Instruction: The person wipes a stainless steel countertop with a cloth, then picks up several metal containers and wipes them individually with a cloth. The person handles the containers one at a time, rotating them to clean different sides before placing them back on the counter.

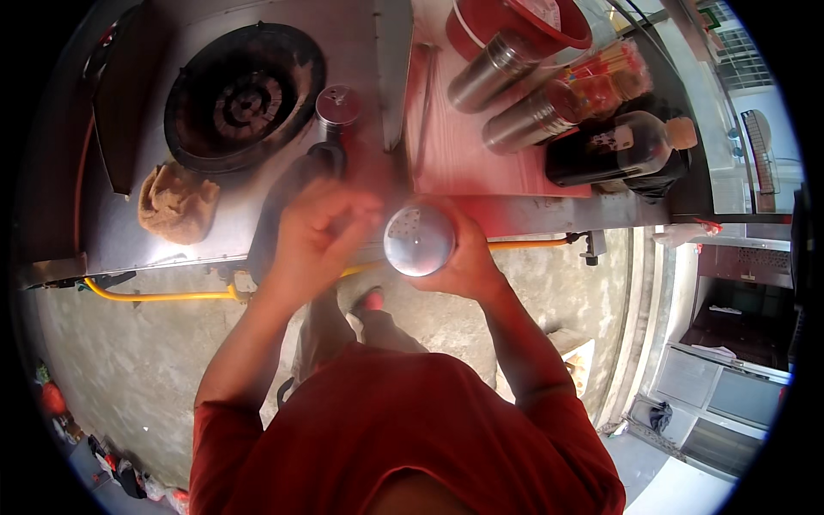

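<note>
My right hand (463, 254) is wrapped around a metal shaker (418, 241), whose round lid with small holes faces up at the camera. Just to its left is my left hand (325, 238), blurred, with its fingers curled; whether it holds anything does not show. Beyond the left hand, a second shaker with a metal lid (338, 105) stands beside the black gas burner (248, 100). A dark, blurred object (277, 212), partly hidden by my left hand and forearm, lies at the counter's front edge.
A crumpled tan cloth (177, 203) lies on the steel counter. On the pinkish board (450, 161) are two steel canisters (492, 71) (531, 116), a dark bottle of liquid (611, 148) and a red bucket (463, 29). A yellow pipe (161, 296) runs along the counter's front.
</note>
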A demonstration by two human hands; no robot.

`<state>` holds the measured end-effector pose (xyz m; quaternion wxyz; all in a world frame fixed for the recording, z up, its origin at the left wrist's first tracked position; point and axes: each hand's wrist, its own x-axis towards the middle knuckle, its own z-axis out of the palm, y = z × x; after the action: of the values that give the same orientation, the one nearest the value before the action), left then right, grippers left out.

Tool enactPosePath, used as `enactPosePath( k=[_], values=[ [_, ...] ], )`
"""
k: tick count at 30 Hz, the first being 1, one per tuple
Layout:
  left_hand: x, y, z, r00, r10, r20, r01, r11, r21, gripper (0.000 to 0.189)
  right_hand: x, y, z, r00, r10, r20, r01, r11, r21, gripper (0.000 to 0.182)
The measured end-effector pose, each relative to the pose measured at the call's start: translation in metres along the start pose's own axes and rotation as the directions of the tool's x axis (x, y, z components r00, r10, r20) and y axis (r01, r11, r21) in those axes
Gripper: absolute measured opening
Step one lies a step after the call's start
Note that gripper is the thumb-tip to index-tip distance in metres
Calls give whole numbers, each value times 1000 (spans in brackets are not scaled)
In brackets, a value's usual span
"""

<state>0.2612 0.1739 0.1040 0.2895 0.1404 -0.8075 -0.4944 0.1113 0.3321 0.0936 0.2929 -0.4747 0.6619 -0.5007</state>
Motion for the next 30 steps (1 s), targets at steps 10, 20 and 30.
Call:
enactPosePath(
  k=[10,20,30],
  values=[
    [12,13,-1,950,-239,203,271,950,-153,5,18,-34,-1,940,-342,4,298,813,-500,59],
    [4,-1,17,894,-350,280,445,758,-477,11,16,-23,-1,919,-393,-32,303,754,-583,57],
    [-26,0,31,936,-350,-32,288,815,-503,22,12,-16,-4,937,-322,-134,251,889,-384,61]
  ],
)
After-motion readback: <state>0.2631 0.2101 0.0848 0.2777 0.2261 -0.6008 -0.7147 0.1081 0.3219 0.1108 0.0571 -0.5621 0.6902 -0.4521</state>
